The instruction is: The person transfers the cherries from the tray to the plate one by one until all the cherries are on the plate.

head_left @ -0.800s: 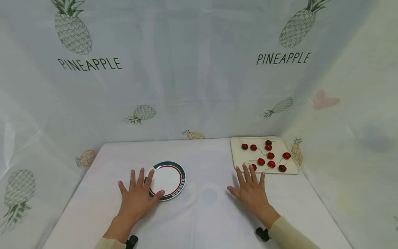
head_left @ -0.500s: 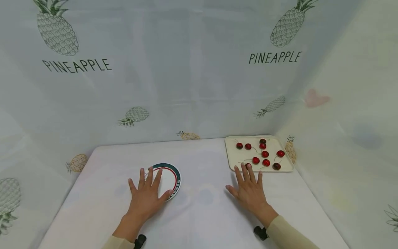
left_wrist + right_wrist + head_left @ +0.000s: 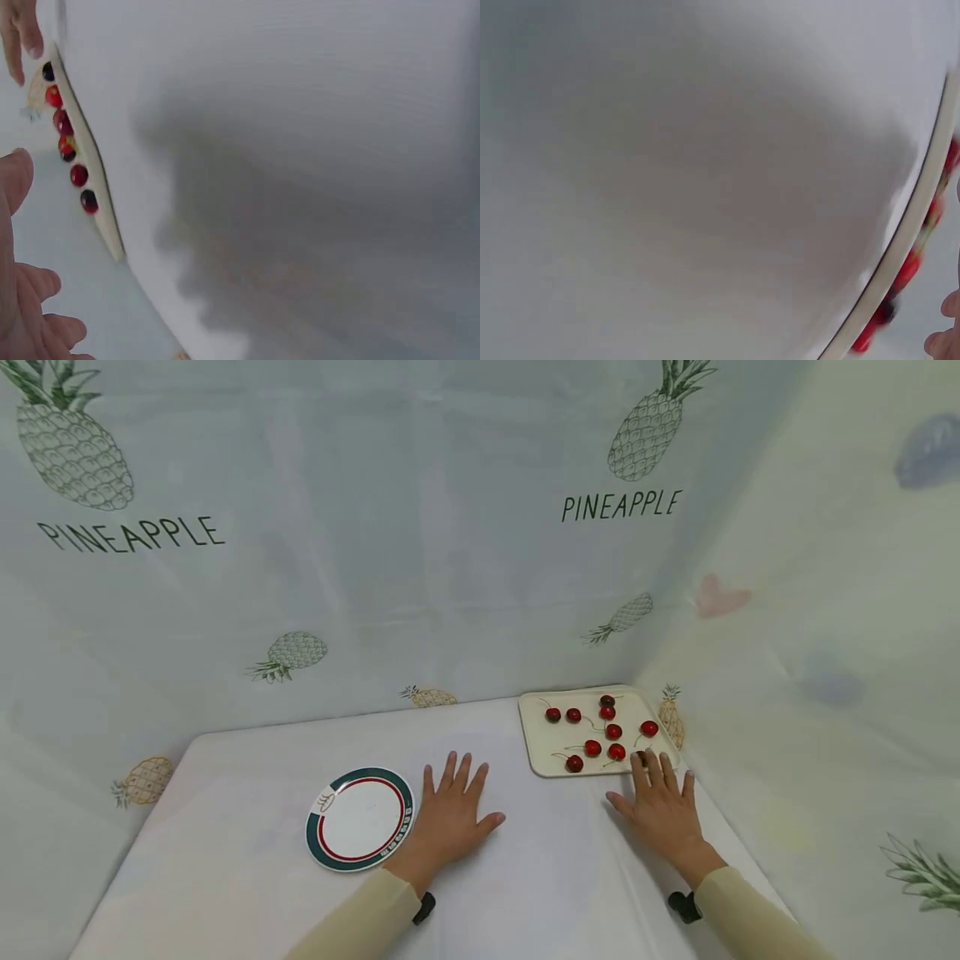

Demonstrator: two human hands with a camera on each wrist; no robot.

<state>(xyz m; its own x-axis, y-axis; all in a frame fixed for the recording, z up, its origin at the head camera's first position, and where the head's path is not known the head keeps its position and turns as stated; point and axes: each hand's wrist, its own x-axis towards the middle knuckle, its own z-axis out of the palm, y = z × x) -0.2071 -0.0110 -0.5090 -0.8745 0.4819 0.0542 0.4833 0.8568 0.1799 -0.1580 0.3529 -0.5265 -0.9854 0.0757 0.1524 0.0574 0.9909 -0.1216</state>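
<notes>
Pineapple-print cloth backdrop (image 3: 420,568) around back and sides, white table surface (image 3: 540,877) under both hands.

Key relation: cream rectangular tray (image 3: 543,743) of red cherries (image 3: 613,732) is ahead of the hands, long axis crosswise, near edge facing the right hand (image 3: 663,814). Right hand is the nearer one; its fingertips overlap the tray's near right part from above and partly hide one dark cherry. Can't tell if they touch tray or fruit.

Tray position: right end straight ahead of the right hand, left end forward of the gap between hands. From the left hand (image 3: 450,818) it's forward-right and apart. Cherries are scattered, thin stems on several, ten countable.

Hands: both palm down, fingers spread and nearly straight, thumbs pointing inward. Neither has hold of anything. Soft shadows below in both wrist views suggest they're raised off the surface; judgement only.

Round white plate (image 3: 360,818), dark green rim band with red inner ring, just left of the left hand and wrist, bare in the middle. Contact there unclear.

Further out: beige sleeves (image 3: 367,918), small black device (image 3: 425,908) at the left wrist.
</notes>
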